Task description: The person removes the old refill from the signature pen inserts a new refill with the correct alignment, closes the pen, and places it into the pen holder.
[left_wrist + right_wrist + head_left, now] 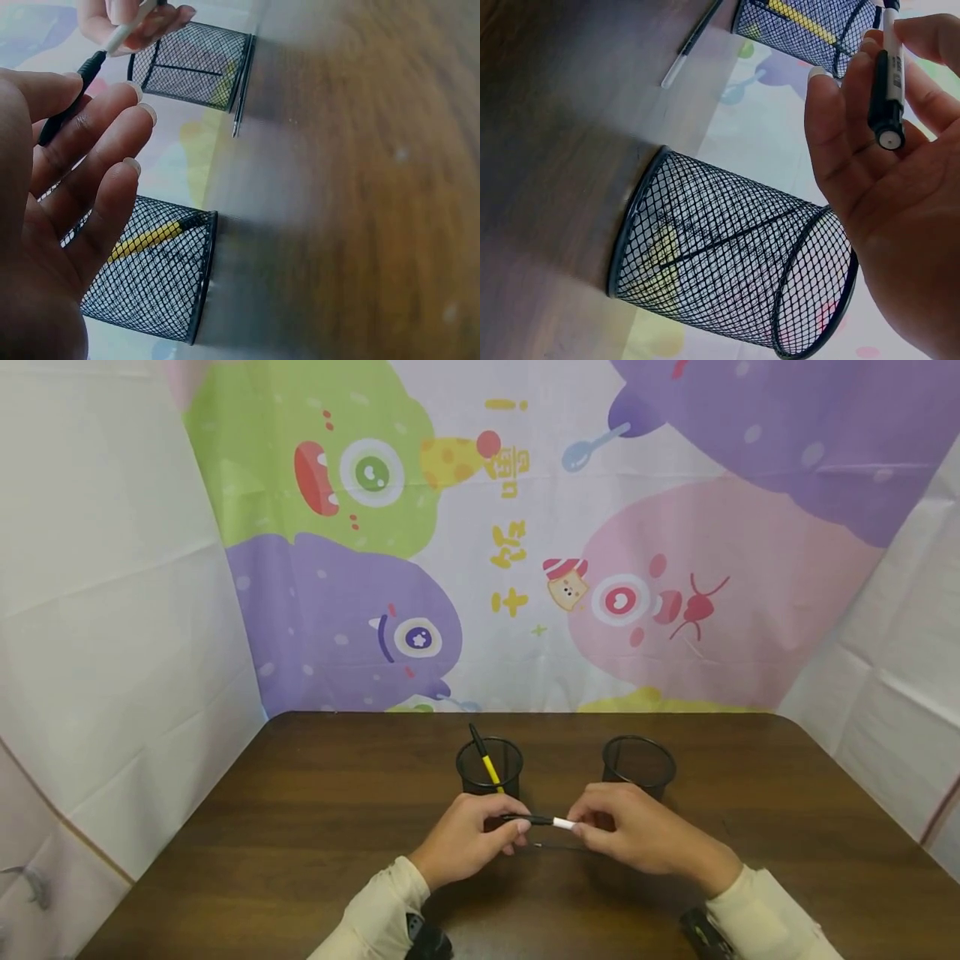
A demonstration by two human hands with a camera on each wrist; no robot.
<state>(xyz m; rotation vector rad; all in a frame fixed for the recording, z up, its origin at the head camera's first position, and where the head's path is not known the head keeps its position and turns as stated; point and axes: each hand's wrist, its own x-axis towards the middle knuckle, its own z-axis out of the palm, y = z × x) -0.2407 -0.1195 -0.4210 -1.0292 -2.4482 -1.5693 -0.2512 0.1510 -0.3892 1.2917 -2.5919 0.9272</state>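
Between my hands is a pen with a black front section [536, 819] and a white barrel [562, 824]. My left hand [468, 835] pinches the black section between thumb and index finger; its other fingers stay loosely extended in the left wrist view. On the white barrel is the thumb-and-finger pinch of my right hand [645, 833]. A black clip [880, 86] and round end face the camera in the right wrist view. Under the pen, a thin dark pen refill [242, 94] with a pale metal tip lies on the table.
Two black mesh pen cups stand beyond the hands. The left cup [463, 779] holds a yellow pen [491, 770] with a black end, leaning above its rim. The right cup [640, 739] is behind my right hand. A patterned cloth [517, 668] hangs behind the brown table [337, 793].
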